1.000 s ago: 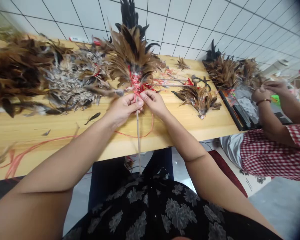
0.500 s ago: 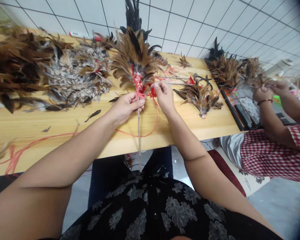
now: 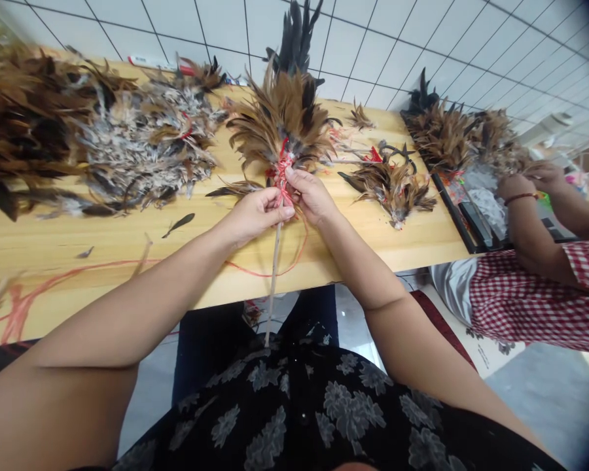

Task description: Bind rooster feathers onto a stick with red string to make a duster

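Note:
A feather duster (image 3: 285,118) with brown and black feathers points away from me over the table. Its thin stick (image 3: 273,275) runs back toward my body. My left hand (image 3: 261,212) is closed around the stick just below the feathers. Red string (image 3: 283,171) is wound round the neck of the feathers, and a loose length of it loops over the wood. Close against that binding, my right hand (image 3: 311,195) is closed with its fingertips at the string; how much of it they pinch is partly hidden.
Brown feathers (image 3: 29,124) and grey-white feathers (image 3: 142,144) are heaped on the left of the wooden table (image 3: 177,275). A feather bunch (image 3: 397,190) and scissors (image 3: 397,156) lie to the right. Beyond a black-edged tray (image 3: 454,212), a co-worker's hands (image 3: 525,183) are busy. A tiled wall (image 3: 373,52) borders the back.
The duster's feather end has swung right, its stick now tilted. My right hand has moved left and in against the binding, beside my left hand, which also shifted slightly right.

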Available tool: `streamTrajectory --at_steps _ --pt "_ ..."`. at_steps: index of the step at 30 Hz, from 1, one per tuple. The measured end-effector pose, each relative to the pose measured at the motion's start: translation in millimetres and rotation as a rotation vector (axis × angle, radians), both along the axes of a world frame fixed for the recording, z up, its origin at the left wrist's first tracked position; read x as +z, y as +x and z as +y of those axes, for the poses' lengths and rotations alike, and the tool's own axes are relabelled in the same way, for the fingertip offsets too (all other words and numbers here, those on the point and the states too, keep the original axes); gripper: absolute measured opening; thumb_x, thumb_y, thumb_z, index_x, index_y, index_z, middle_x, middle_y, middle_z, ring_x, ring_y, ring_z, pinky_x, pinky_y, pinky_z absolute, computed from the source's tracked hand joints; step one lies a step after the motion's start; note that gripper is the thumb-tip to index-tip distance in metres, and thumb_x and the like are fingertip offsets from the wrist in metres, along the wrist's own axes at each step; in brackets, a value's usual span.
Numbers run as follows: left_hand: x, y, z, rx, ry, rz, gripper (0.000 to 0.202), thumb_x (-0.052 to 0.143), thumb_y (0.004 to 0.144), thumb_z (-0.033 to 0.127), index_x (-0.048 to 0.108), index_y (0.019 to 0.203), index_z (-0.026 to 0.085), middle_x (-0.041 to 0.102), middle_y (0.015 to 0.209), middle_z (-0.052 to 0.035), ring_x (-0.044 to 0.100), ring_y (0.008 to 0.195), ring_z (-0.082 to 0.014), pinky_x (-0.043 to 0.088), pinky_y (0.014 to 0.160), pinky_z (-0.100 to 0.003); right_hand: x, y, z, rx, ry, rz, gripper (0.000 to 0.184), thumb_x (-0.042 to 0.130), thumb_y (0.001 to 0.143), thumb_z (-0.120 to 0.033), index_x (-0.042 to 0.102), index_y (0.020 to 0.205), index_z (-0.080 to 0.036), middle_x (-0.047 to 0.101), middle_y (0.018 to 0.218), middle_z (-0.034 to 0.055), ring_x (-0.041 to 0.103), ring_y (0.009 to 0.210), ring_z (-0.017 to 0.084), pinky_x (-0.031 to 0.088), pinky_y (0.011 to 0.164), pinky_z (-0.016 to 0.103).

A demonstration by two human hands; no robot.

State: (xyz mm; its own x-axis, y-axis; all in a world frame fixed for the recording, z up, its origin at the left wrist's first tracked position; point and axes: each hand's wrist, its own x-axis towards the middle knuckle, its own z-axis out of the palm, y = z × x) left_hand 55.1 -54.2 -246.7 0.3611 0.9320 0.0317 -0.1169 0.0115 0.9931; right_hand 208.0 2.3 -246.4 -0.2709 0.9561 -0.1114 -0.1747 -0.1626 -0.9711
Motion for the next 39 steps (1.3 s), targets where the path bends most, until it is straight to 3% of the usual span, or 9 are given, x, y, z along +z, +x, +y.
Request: streamTrajectory --at_steps 6,10,15,19,30,39 --pt "-2.4 -4.0 2.6 0.012 -0.068 0.008 0.047 0.1 0.077 0.049 0.071 0.091 0.014 0.07 0.081 -0.0045 0.062 0.071 -0.015 0.05 0.067 -0.026 4.5 -2.4 -2.5 -0.016 -0.03 0.027 0.045 0.084 0.099 -0.038 0.049 0.076 -0.021 0.04 0.059 -0.0095 0.034 0.052 0.006 0.03 0.05 0.018" --pt "1.3 -2.4 2.0 0.061 -0.123 -0.074 0.042 0.096 0.088 0.047 0.071 0.091 0.013 0.072 0.083 -0.0065 0.065 0.072 -0.0149 0.051 0.07 -0.026 6.2 -3.4 -7.7 0.052 -0.03 0.055 0.048 0.083 0.099 -0.044 0.044 0.077 -0.023 0.042 0.056 -0.011 0.037 0.047 0.006 0.035 0.048 0.019" --pt "6.8 1.6 1.2 0.163 -0.161 -0.121 0.038 0.083 0.101 0.044 0.068 0.082 0.014 0.069 0.075 -0.0059 0.062 0.065 -0.0128 0.047 0.062 -0.022 7.1 -7.9 -11.6 0.128 -0.05 0.064 0.049 0.084 0.096 -0.05 0.045 0.081 -0.024 0.047 0.054 -0.0116 0.048 0.045 0.008 0.042 0.048 0.019" --pt "10.6 2.4 1.3 0.204 -0.175 -0.097 0.032 0.081 0.1 0.033 0.066 0.079 0.014 0.068 0.072 -0.0043 0.06 0.061 -0.0114 0.045 0.058 -0.02 2.8 -9.8 -7.5 0.096 -0.055 0.085 0.046 0.083 0.098 -0.046 0.047 0.08 -0.022 0.053 0.054 -0.0101 0.049 0.044 0.007 0.041 0.047 0.018" --pt "8.4 4.9 1.7 0.19 -0.154 -0.097 0.024 0.083 0.091 0.019 0.067 0.073 0.013 0.066 0.068 -0.0025 0.056 0.057 -0.0088 0.044 0.056 -0.018 -1.3 -8.0 -1.2 0.167 -0.108 0.119 0.034 0.08 0.101 -0.047 0.062 0.097 -0.019 0.048 0.051 -0.0131 0.047 0.041 0.007 0.041 0.046 0.018" --pt "13.5 6.4 0.8 0.244 -0.196 -0.111 0.044 0.083 0.101 0.044 0.065 0.075 0.014 0.065 0.069 -0.0039 0.055 0.056 -0.0095 0.042 0.052 -0.019 -18.8 -5.8 10.7 0.259 0.016 0.106 0.052 0.085 0.093 -0.062 0.065 0.109 -0.017 0.062 0.061 -0.0081 0.055 0.048 0.007 0.045 0.05 0.018"
